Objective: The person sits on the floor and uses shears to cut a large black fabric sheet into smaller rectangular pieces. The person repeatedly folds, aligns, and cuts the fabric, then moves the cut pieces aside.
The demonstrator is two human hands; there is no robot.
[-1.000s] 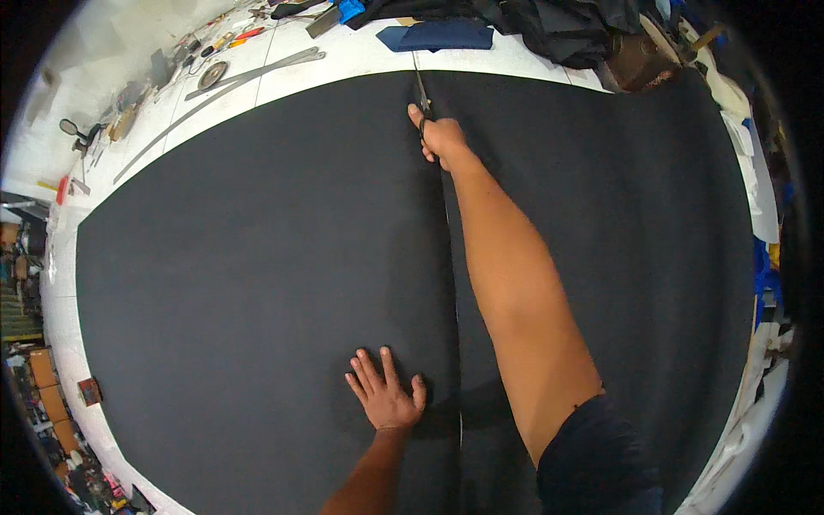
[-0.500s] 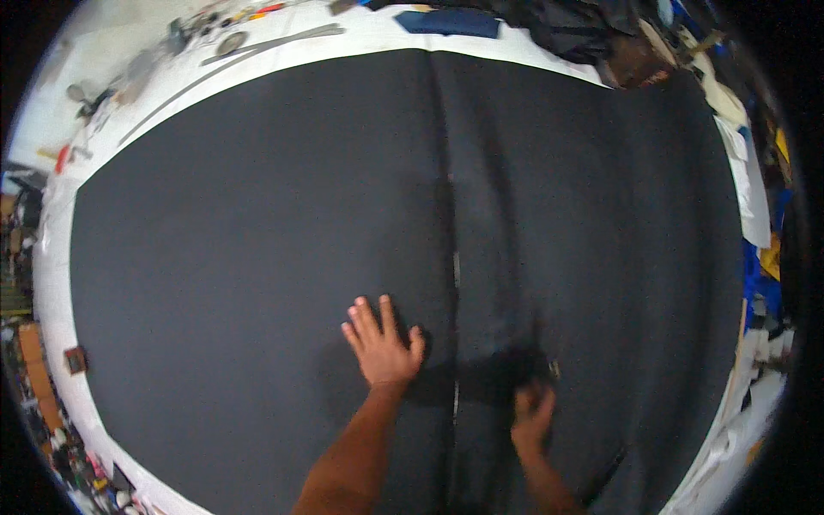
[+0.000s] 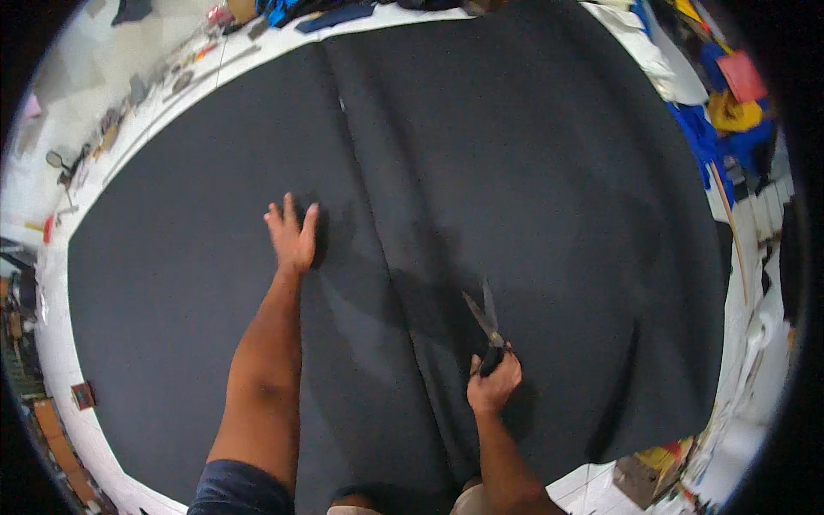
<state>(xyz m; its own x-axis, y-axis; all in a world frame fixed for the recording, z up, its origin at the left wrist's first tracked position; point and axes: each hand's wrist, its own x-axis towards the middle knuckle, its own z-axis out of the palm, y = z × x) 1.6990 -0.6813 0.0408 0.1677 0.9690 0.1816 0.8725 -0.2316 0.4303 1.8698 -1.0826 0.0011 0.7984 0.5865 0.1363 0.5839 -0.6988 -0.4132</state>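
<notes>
A broad sheet of dark grey fabric (image 3: 197,283) covers most of the white table. A long dark line runs through it from the far edge toward me, with a raised ripple alongside; whether this is a cut or a fold I cannot tell for sure. My left hand (image 3: 294,239) rests on the fabric left of that line, fingers spread, holding nothing. To the right of the line, my right hand (image 3: 495,382) grips the black handles of a pair of scissors (image 3: 489,326). The scissor blades are parted and point away from me, over the fabric.
The table's white rim (image 3: 60,318) shows around the fabric. A small brown block (image 3: 83,396) sits on the left edge. Tools and oddments lie along the far left edge. Blue and yellow cloths (image 3: 734,112) are heaped at the right, near a thin wooden stick (image 3: 730,232).
The view has shifted and turned. My left hand has moved farther from me over the fabric, still spread. The scissors in my right hand, blurred before, now show clearly with parted blades.
</notes>
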